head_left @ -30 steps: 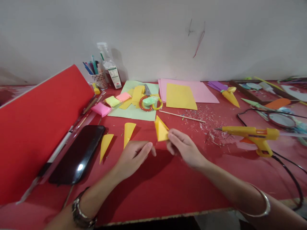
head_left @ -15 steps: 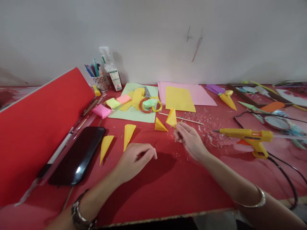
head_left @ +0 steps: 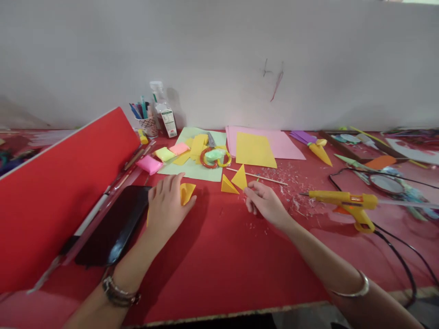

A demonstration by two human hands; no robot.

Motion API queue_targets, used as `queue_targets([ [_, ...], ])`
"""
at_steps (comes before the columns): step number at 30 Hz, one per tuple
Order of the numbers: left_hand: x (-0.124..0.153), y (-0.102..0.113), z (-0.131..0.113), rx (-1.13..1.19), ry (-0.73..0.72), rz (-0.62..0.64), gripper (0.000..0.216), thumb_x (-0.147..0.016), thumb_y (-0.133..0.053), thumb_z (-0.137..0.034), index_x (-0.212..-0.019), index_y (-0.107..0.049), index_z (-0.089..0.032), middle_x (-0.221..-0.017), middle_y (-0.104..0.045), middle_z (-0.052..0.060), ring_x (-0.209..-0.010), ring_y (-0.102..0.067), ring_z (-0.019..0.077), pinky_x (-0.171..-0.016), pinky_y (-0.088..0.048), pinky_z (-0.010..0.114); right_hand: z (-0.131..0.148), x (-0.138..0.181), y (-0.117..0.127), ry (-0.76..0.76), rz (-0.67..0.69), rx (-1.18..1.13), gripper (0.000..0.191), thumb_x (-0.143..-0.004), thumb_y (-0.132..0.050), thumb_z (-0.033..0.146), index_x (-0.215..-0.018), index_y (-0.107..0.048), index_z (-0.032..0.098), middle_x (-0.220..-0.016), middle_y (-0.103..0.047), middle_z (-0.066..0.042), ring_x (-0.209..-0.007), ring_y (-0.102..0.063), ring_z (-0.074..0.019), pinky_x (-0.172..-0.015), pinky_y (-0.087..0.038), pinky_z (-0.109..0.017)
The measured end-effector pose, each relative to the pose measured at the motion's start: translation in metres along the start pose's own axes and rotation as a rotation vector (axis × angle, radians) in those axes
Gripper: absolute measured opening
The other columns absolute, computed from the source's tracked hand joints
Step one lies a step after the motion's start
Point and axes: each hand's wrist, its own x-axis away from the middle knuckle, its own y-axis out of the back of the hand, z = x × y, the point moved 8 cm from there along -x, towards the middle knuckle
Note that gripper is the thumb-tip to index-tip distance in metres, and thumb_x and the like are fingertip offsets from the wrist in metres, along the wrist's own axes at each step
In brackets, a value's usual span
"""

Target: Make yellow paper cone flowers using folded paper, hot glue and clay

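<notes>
Left hand [head_left: 168, 201]: one, palm down, fingers extended and thumb parted from them, closed on nothing visible. Under and beside it: a curled yellow paper piece [head_left: 187, 193], showing between thumb and forefinger, and a yellow edge [head_left: 147, 218] at its outer side (the rest hidden by the hand).

Right hand [head_left: 264, 201]: one, fingers curled, thumb and forefinger tips at the lower corner of a pointed yellow paper piece [head_left: 239, 177]; whether pinched or let go, cannot tell. Just left of that piece: a folded yellow paper piece [head_left: 229, 185], between the two hands, touching neither.

Left of the left hand: black phone [head_left: 115, 228], near; red board [head_left: 65, 192], farther out. Beyond the left hand: pink packet [head_left: 149, 164].

Beyond the right hand: thin stick [head_left: 270, 178], yellow sheet [head_left: 255, 151] upon pink sheets [head_left: 290, 147]. Right of the right hand, well apart: yellow glue gun [head_left: 346, 201].
</notes>
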Motion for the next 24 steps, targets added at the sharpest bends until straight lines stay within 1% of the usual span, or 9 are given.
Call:
queue_targets([
  [2, 0.000, -0.009, 0.002, -0.064, 0.000, 0.098, 0.052, -0.075, -0.052, -0.034, -0.119, -0.038, -0.010, -0.106, -0.056, 0.015, -0.096, -0.052, 0.0283, -0.077, -0.039, 0.038, -0.001, 0.000, 0.002, -0.003, -0.020, 0.030, 0.018, -0.077, -0.040, 0.030, -0.062, -0.039, 0.020, -0.036, -0.043, 0.010, -0.031, -0.038, -0.0052, -0.037, -0.030, -0.016],
  [5, 0.001, -0.019, 0.003, -0.100, 0.015, 0.223, 0.055, -0.077, -0.050, -0.035, -0.123, -0.033, -0.009, -0.101, -0.058, 0.014, -0.091, -0.056, 0.0267, -0.074, -0.041, 0.036, -0.001, -0.001, 0.005, -0.010, -0.036, 0.085, 0.025, -0.078, -0.040, 0.031, -0.055, -0.040, 0.019, -0.036, -0.043, 0.008, -0.032, -0.038, -0.0047, -0.036, -0.029, -0.016],
  [9, -0.001, -0.024, 0.008, -0.054, 0.064, 0.289, 0.054, -0.079, -0.049, -0.032, -0.125, -0.031, -0.009, -0.105, -0.058, 0.014, -0.092, -0.057, 0.0251, -0.072, -0.043, 0.032, -0.003, -0.003, 0.012, -0.039, -0.067, 0.147, 0.027, -0.078, -0.040, 0.031, -0.055, -0.043, 0.018, -0.037, -0.043, 0.007, -0.032, -0.037, -0.0045, -0.036, -0.027, -0.016],
  [13, -0.002, -0.029, 0.015, 0.036, 0.135, 0.364, 0.054, -0.078, -0.050, -0.030, -0.123, -0.033, -0.006, -0.105, -0.059, 0.013, -0.092, -0.057, 0.0251, -0.073, -0.044, 0.032, -0.002, -0.004, 0.013, -0.017, -0.068, 0.192, 0.026, -0.078, -0.040, 0.030, -0.055, -0.043, 0.018, -0.039, -0.043, 0.007, -0.034, -0.037, -0.0047, -0.038, -0.028, -0.017],
  [15, -0.002, -0.030, 0.015, 0.050, 0.143, 0.383, 0.051, -0.078, -0.050, -0.029, -0.122, -0.035, -0.007, -0.103, -0.060, 0.012, -0.091, -0.057, 0.0250, -0.073, -0.044, 0.033, -0.001, -0.003, 0.012, -0.002, -0.054, 0.212, 0.025, -0.077, -0.041, 0.029, -0.054, -0.043, 0.018, -0.040, -0.043, 0.006, -0.035, -0.037, -0.0050, -0.038, -0.029, -0.017],
  [17, -0.002, -0.030, 0.013, 0.036, 0.112, 0.382, 0.044, -0.079, -0.047, -0.029, -0.118, -0.041, -0.010, -0.102, -0.060, 0.011, -0.091, -0.057, 0.0243, -0.074, -0.044, 0.033, 0.000, -0.003, 0.009, 0.016, -0.033, 0.236, 0.023, -0.076, -0.041, 0.027, -0.056, -0.045, 0.018, -0.042, -0.044, 0.006, -0.037, -0.039, -0.0057, -0.040, -0.030, -0.018],
  [21, 0.000, -0.031, 0.006, 0.011, 0.027, 0.363, 0.029, -0.079, -0.046, -0.028, -0.104, -0.054, -0.016, -0.094, -0.059, 0.008, -0.089, -0.057, 0.0232, -0.077, -0.042, 0.034, 0.002, -0.002, 0.004, 0.065, 0.008, 0.302, 0.019, -0.076, -0.041, 0.026, -0.062, -0.050, 0.016, -0.044, -0.046, 0.005, -0.041, -0.042, -0.0073, -0.044, -0.032, -0.019],
  [24, 0.000, -0.030, 0.004, 0.025, 0.017, 0.337, 0.024, -0.079, -0.045, -0.028, -0.095, -0.058, -0.016, -0.090, -0.059, 0.007, -0.086, -0.057, 0.0229, -0.075, -0.043, 0.034, 0.002, -0.001, 0.003, 0.089, 0.015, 0.326, 0.020, -0.077, -0.040, 0.026, -0.065, -0.052, 0.016, -0.044, -0.046, 0.004, -0.041, -0.042, -0.0077, -0.045, -0.033, -0.020],
])
